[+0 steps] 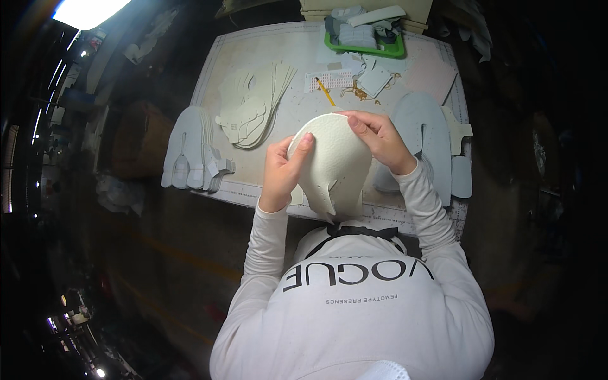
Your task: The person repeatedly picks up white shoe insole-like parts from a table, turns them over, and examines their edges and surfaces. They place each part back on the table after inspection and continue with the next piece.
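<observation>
Between my two hands is a cream, pebble-textured shoe upper piece (335, 149), raised over the table's near edge. Its rounded end points away from me, and a slit with a pointed flap shows at the lower part. My left hand (285, 166) pinches its left edge, thumb on top and fingers behind. At the upper right edge, my right hand (384, 140) grips it with the thumb lying on top. The fingertips under the piece are mostly hidden. Stacked cream pieces (256, 104) of a similar look lie beyond my left hand.
On the table (209, 149), grey cut pieces (190, 145) lie left and more grey pieces (421, 136) lie right. A green tray (364, 49) with cut parts stands at the far side. Near it are a yellow pencil (326, 92), rubber bands (361, 92) and a pink sheet (430, 75).
</observation>
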A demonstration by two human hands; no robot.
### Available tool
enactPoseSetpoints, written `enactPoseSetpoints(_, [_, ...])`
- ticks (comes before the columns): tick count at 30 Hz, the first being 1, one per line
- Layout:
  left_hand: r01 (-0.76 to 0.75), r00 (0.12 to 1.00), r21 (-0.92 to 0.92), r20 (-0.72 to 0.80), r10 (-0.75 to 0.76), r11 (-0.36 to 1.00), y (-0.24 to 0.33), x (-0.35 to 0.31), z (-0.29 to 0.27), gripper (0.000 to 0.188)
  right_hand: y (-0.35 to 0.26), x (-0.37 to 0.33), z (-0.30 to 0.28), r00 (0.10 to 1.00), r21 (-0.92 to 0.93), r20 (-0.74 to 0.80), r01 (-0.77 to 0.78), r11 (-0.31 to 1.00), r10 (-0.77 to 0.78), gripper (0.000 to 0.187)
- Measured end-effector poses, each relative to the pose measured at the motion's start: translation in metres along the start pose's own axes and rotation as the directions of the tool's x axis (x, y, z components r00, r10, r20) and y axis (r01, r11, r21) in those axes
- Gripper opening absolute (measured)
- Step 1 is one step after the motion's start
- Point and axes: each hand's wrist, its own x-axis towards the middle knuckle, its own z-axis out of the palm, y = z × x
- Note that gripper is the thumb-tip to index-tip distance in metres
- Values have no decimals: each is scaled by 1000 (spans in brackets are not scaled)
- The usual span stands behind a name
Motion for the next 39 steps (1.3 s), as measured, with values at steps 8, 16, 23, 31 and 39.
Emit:
enactPoseSetpoints(8, [182,983,-266,75,-168,947,-15,-12,13,42,-1,-25,19,968,379,21,-239,894,250,36])
enactPoseSetpoints(16, [168,984,-287,102,-145,943,-17,-21,8,41,0,-32,21,947,455,97,-316,833,307,40])
enactPoseSetpoints(23, [127,992,-258,61,-115,958,-17,-23,8,41,3,-32,21,927,504,111,-364,783,359,42])
enactPoseSetpoints(31, [86,987,-139,147,-65,987,-10,-21,3,38,4,-22,18,915,541,163,-395,742,369,38])
enactPoseSetpoints(39, [-125,987,342,139,81,931,7,11,1,23,-4,9,-1,955,-71,200,-210,975,220,28])
